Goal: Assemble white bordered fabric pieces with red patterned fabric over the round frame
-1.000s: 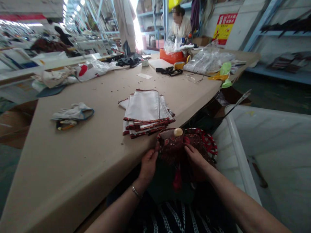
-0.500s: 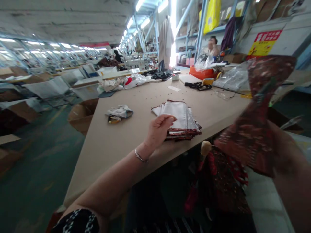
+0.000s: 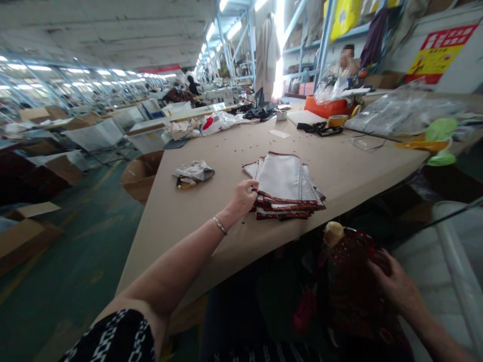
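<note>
Huge shop floor (image 3: 68,261) under strip lights (image 3: 234,30), and a co-worker (image 3: 347,60) sat way down the far end of the table behind an orange crate (image 3: 326,106). The long tan table (image 3: 350,151) was pretty cluttered up that end, with a big clear plastic bag (image 3: 400,113) lying on it, and a white plastic tub (image 3: 456,241) sat off to the right, down beside the person's lap. Mid-table lay a stack of white cloth pieces with dark red trim (image 3: 285,186), slightly fanned, not far from the near table edge. The left hand (image 3: 241,198) had its fingers curled against the near corner of that stack, but I couldn't tell if it was really pinching the cloth or just touching it. The right hand (image 3: 396,286) was down low, spread over a dark red patterned fabric (image 3: 350,286) bunched in the lap below the table edge, and its grip was unclear too. Biggest risk, I'd say: tug that fanned stack by one corner and it could slide apart, and if the right hand eased off, the lap fabric could slip to the floor. Small dark bits (image 3: 241,146) scattered on the tabletop could also end up stuck on the white cloth
</note>
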